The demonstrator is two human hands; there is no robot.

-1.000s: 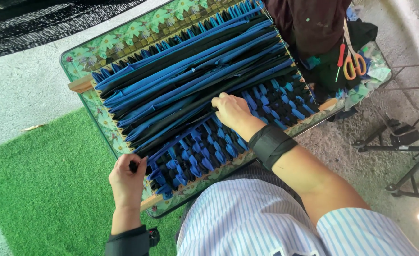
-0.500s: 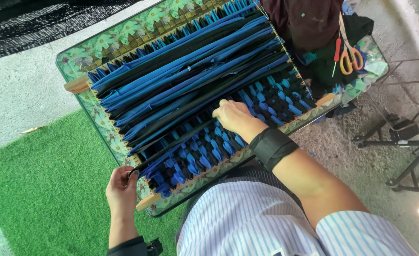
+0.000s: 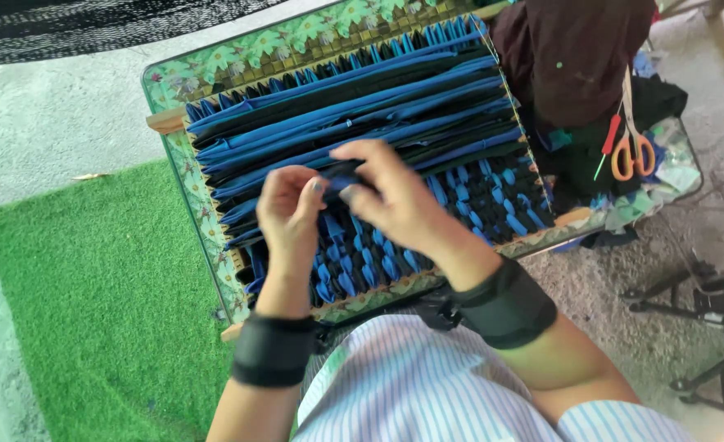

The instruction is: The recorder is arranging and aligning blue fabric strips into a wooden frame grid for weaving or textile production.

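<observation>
A square weaving frame (image 3: 183, 121) lies on a floral-patterned table (image 3: 214, 74), strung with long blue and black fabric strips (image 3: 354, 115). Its near part is woven into a blue and black checkered patch (image 3: 477, 200). My left hand (image 3: 290, 214) and my right hand (image 3: 391, 200) meet over the middle of the frame. Both pinch the same dark blue fabric strip (image 3: 341, 176) between thumb and fingers, just above the woven part. Black bands sit on both wrists.
Orange-handled scissors (image 3: 631, 147) and a red-handled tool (image 3: 608, 143) lie on fabric scraps at the table's right end, beside a dark maroon cloth heap (image 3: 571, 53). Green artificial turf (image 3: 83, 311) covers the floor at left. Black stand legs (image 3: 698, 299) stand on concrete at right.
My left hand has come up from the frame's near left edge to the middle. My right hand has lifted off the weave, and both now pinch a strip. The view has moved closer.
</observation>
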